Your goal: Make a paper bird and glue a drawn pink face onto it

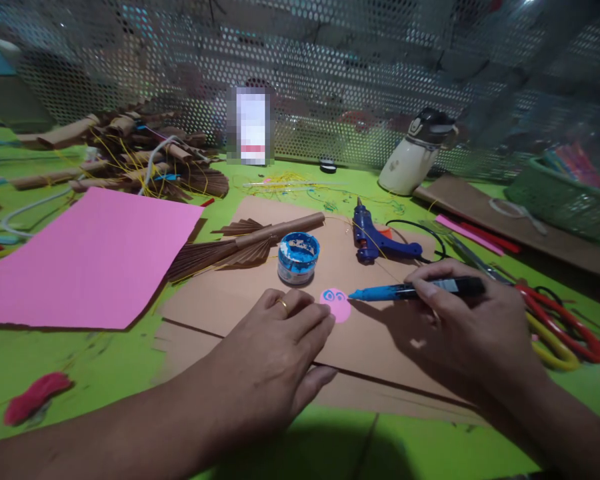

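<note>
While the left hand [275,353] presses the pink circle [341,311] flat on the brown paper [260,303], the right hand's grip [423,293] holds a blue-tipped pen [445,287] right by it.

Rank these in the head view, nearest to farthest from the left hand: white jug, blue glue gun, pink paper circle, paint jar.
From the left hand:
1. Pink paper circle: under its fingertips.
2. Paint jar: just beyond the knuckles.
3. Blue glue gun: farther off, to the right.
4. White jug: far back, on the right.
</note>
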Demonstrator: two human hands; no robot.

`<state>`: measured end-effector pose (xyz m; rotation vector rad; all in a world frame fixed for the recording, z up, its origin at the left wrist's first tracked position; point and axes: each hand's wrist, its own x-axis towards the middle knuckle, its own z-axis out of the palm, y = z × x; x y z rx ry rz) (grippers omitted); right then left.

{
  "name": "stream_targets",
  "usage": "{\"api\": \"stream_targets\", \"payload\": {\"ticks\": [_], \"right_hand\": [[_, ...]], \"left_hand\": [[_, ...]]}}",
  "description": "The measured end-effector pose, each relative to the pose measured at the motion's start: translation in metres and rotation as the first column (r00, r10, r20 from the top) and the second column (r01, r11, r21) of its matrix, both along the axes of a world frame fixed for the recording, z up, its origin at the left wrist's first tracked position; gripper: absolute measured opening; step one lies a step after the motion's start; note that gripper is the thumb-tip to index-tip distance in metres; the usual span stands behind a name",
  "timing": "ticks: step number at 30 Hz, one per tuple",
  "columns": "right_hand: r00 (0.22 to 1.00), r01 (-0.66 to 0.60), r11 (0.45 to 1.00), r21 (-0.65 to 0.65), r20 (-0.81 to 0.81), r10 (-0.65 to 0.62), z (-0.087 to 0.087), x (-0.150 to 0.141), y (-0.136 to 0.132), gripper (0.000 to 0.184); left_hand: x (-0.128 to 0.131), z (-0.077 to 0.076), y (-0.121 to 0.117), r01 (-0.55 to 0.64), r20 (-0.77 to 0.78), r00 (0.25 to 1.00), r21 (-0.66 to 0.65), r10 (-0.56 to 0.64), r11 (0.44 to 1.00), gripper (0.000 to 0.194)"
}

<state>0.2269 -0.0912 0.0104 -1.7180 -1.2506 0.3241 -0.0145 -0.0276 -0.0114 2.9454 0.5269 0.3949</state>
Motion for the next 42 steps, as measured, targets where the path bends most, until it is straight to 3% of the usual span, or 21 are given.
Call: {"api": "stream_targets", "payload": {"ticks": [15, 34, 42], "right_hand": [[0.992, -0.051, 0.998, 0.02, 0.114, 0.049, 0.0, -0.004, 0.002, 0.008], [0.98, -0.166, 0.986, -0.022, 0.108, 0.168, -0.001, -0.006, 0.002, 0.006], [0.986, -0.092, 0.996, 0.002, 0.138, 0.091, -0.001, -0.006, 0.001, 0.006]], "left_hand": [[0.002, -0.004, 0.004, 0.007, 0.057, 0.998, 0.018, -0.008, 1.0, 0.041], [0.002, -0.006, 0.004, 0.002, 0.042, 0.999, 0.04, -0.003, 0.999, 0.04], [0.002, -0.003, 0.004, 0.004, 0.031, 1.0, 0.022, -0.005, 1.0, 0.04]]}}
